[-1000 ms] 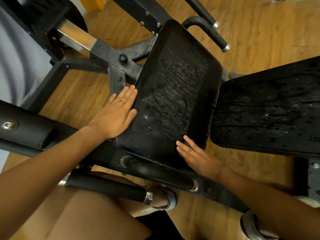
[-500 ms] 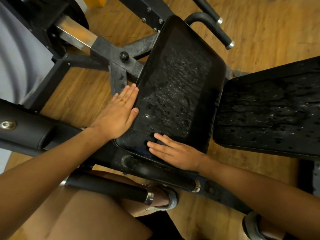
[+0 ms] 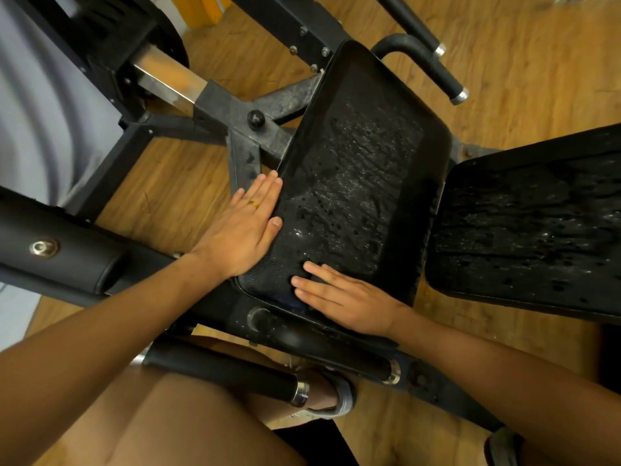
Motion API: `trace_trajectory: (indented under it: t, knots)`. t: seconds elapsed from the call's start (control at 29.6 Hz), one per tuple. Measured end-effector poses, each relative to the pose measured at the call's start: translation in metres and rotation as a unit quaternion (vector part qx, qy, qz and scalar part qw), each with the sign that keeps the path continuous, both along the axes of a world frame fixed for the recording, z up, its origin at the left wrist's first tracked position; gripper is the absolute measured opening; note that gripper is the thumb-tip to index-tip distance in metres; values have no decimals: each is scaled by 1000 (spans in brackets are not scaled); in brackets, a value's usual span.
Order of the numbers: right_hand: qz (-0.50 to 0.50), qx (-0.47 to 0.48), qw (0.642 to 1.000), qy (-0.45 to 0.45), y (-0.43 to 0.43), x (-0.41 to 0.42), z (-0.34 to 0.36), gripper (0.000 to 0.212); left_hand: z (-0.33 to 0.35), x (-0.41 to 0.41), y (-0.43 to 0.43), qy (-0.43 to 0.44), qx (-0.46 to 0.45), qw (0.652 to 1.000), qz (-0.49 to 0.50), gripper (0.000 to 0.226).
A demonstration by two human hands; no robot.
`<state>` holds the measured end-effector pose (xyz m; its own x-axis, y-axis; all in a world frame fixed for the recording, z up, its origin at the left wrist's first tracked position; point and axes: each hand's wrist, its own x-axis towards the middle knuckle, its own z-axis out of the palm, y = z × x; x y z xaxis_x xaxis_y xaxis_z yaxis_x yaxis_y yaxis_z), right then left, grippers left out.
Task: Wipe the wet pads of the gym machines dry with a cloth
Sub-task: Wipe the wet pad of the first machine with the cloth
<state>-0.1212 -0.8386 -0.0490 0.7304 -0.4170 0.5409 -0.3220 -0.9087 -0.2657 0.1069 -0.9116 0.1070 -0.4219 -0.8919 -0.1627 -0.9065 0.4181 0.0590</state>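
A black rectangular seat pad point(image 3: 359, 169) of a gym machine fills the middle of the view, beaded with water drops. A second wet black pad point(image 3: 531, 227) lies to its right. My left hand point(image 3: 245, 230) rests flat on the seat pad's left edge, fingers together, a gold ring on one finger. My right hand point(image 3: 346, 299) lies flat on the pad's near end, fingers spread and pointing left. Neither hand holds anything. No cloth shows in the frame.
The black steel frame point(image 3: 242, 119) with a chrome post point(image 3: 168, 79) runs off to the upper left. Padded rollers point(image 3: 60, 250) and handle bars point(image 3: 221, 375) cross the near side. A grip bar point(image 3: 437, 72) sticks out behind the pad. Wooden floor lies below; my knees and sandalled feet are at the bottom.
My right hand slid left from the pad's near right corner onto its near end. The left hand stayed in place on the left edge.
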Motion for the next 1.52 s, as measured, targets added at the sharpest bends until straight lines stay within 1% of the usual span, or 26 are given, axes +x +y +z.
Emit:
trace_trajectory:
  t: [0.37, 0.61, 0.84, 0.98, 1.05, 1.15, 1.25, 1.35, 1.52]
  knots:
    - [-35, 8, 999, -36, -8, 29, 17, 51, 0, 1, -1, -5, 3, 1000, -2, 67]
    - [-53, 28, 995, -81, -11, 42, 30, 52, 1, 0, -1, -14, 4, 1000, -2, 70]
    - [-47, 35, 997, -59, 3, 9, 6, 45, 4, -1, -2, -21, -2, 1000, -9, 67]
    - [-38, 6, 998, -49, -7, 27, 19, 46, 3, 0, -2, -12, 0, 1000, -7, 66]
    - [-32, -3, 997, -69, -14, 44, 31, 45, 3, 1, -2, -5, 5, 1000, -5, 66]
    - [-37, 8, 994, -104, -17, 55, 42, 40, 3, 2, -3, 7, 15, 1000, -3, 65]
    - [-46, 17, 994, -94, -11, 45, 38, 43, 2, 3, -4, 11, 13, 1000, -1, 68]
    - [-64, 37, 994, -76, 4, 22, 18, 46, 1, 3, -3, 0, 8, 1000, -4, 70]
    - [-141, 84, 985, -49, 31, -20, -18, 50, 6, -11, 0, -22, -13, 1000, 16, 65]
